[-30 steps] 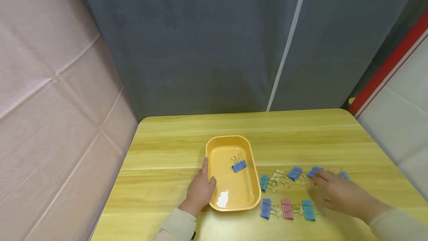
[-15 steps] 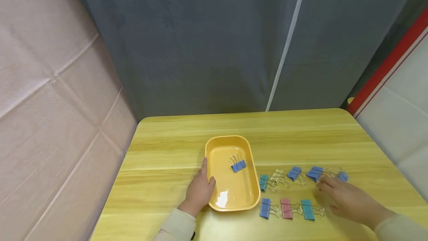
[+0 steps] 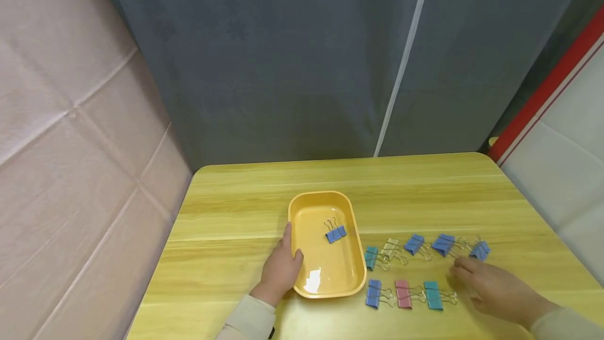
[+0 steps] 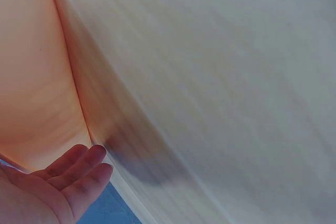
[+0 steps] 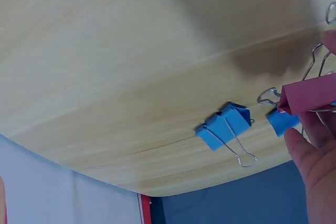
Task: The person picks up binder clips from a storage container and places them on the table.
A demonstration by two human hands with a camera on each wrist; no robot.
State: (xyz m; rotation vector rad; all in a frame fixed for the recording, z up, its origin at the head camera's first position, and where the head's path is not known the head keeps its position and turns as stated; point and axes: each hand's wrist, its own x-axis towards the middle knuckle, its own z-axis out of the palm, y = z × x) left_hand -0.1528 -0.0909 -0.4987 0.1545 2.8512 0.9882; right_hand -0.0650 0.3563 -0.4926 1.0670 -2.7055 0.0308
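Observation:
In the head view, a yellow tray (image 3: 325, 285) stands mid-table with one blue binder clip (image 3: 336, 234) inside. My left hand (image 3: 278, 272) holds its left rim, thumb over the edge; the left wrist view has the other fingers (image 4: 86, 182) along the outer wall. My right hand (image 3: 493, 290) hovers right of the clips, palm down. From the right wrist view, it holds a pink binder clip (image 5: 310, 94) between thumb and fingers; the head view hides this clip. Two blue binder clips, one farther right (image 3: 480, 251) and one left of it (image 3: 443, 244), lie just beyond that hand.
More binder clips lie right of the tray: teal (image 3: 371, 257), yellow (image 3: 389, 248) and blue (image 3: 413, 244) behind; blue (image 3: 373, 294), pink (image 3: 403, 294) and teal (image 3: 433, 295) in front. A dark panel (image 3: 283, 67) rises behind the wooden table (image 3: 245, 182).
My right hand has drawn back toward the near right, uncovering the two far-right blue clips. My left hand stays on the tray.

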